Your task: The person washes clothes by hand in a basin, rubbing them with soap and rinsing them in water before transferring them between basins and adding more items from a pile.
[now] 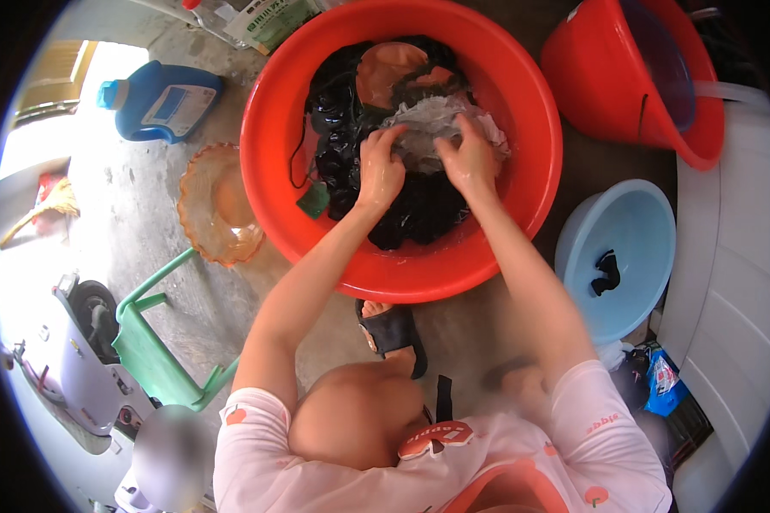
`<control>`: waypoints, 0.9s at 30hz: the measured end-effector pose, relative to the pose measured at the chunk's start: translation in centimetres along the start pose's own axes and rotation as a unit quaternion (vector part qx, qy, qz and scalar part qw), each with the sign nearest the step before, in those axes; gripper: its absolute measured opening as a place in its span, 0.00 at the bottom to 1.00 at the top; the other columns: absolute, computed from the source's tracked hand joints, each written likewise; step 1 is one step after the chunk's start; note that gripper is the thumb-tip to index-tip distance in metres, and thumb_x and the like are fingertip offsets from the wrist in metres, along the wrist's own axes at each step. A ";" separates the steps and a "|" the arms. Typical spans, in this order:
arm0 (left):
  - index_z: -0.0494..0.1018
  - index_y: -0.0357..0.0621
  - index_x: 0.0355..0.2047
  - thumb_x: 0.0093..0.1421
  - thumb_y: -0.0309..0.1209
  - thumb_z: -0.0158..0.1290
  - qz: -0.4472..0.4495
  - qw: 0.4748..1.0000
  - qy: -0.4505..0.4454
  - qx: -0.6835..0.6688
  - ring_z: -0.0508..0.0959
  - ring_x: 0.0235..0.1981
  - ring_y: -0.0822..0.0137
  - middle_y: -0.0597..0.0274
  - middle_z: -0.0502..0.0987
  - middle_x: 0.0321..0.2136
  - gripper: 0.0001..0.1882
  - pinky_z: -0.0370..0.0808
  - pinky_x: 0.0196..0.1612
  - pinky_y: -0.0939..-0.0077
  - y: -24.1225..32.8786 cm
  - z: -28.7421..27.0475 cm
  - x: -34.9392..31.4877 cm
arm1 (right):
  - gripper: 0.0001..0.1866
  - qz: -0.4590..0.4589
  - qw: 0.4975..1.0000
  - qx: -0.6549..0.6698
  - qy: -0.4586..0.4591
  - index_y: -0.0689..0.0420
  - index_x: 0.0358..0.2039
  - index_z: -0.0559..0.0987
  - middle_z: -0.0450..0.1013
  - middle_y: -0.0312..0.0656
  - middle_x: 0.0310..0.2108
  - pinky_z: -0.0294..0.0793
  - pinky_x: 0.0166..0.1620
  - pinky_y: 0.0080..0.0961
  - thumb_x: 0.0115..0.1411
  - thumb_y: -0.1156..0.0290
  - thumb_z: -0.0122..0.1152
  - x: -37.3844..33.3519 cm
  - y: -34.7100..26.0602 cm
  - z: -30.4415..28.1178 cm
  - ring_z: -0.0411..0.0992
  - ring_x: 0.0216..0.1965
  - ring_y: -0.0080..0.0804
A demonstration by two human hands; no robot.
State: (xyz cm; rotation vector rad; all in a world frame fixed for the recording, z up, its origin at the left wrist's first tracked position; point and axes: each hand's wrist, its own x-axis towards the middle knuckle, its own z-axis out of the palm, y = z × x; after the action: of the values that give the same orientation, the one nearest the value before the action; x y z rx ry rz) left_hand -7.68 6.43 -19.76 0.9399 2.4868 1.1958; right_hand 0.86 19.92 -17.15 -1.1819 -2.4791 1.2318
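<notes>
A large red basin (265, 162) stands on the floor in front of me with wet clothes in it. My left hand (381, 171) has its fingers curled at the left edge of a crumpled pale grey cloth (432, 115). On the cloth's right side, my right hand (470, 162) grips it with bent fingers. Dark, shiny wet clothing (419, 209) spreads beneath and around the cloth. A small green tag (314, 200) on a dark cord lies at the left of the clothing. Fingertips of both hands are partly hidden in the folds.
Left of the basin are a blue detergent bottle (175, 103), an amber scalloped bowl (201, 197) and a green stool (158, 355). A red bucket (586, 73) lies tipped at the right. Below it, a light blue basin (633, 282) holds a small black item.
</notes>
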 end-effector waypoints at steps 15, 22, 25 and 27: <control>0.70 0.35 0.42 0.58 0.30 0.44 -0.334 0.690 -0.152 -0.624 0.76 0.38 0.64 0.57 0.75 0.38 0.14 0.72 0.43 0.72 6.4 -4.6 -3.0 | 0.20 0.144 0.760 0.622 -0.117 0.64 0.46 0.74 0.71 0.38 0.46 0.61 0.53 0.23 0.61 0.60 0.54 -4.8 -1.9 0.0 0.67 0.47 0.28; 0.69 0.41 0.44 0.60 0.62 0.40 -0.423 0.528 -0.180 -0.714 0.73 0.46 0.59 0.55 0.74 0.42 0.34 0.70 0.50 0.61 2.5 -6.3 -4.6 | 0.06 -0.234 0.944 0.231 0.025 0.58 0.31 0.76 0.72 0.45 0.30 0.70 0.40 0.35 0.54 0.70 0.58 -9.3 -7.4 2.4 0.71 0.35 0.44; 0.69 0.41 0.46 0.63 0.54 0.43 -0.393 0.486 -0.231 -0.745 0.75 0.41 0.58 0.55 0.74 0.40 0.27 0.73 0.45 0.64 1.7 -5.5 -4.1 | 0.05 -0.309 0.934 0.180 0.014 0.58 0.31 0.76 0.71 0.44 0.29 0.71 0.35 0.34 0.54 0.72 0.58 -10.6 -7.5 3.0 0.71 0.32 0.45; 0.68 0.40 0.48 0.63 0.49 0.45 -0.368 0.604 -0.093 -0.701 0.75 0.39 0.60 0.56 0.74 0.39 0.24 0.73 0.44 0.67 1.1 -4.0 -5.1 | 0.04 -0.308 0.936 0.171 0.028 0.58 0.31 0.76 0.71 0.44 0.28 0.71 0.32 0.33 0.55 0.73 0.58 -10.4 -7.1 3.1 0.72 0.30 0.46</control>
State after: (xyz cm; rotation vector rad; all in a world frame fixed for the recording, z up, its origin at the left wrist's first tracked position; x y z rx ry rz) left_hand -5.04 1.20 -16.73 -0.3815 0.7989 1.8418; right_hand 2.51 8.17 -11.88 -0.3056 -2.1957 1.3188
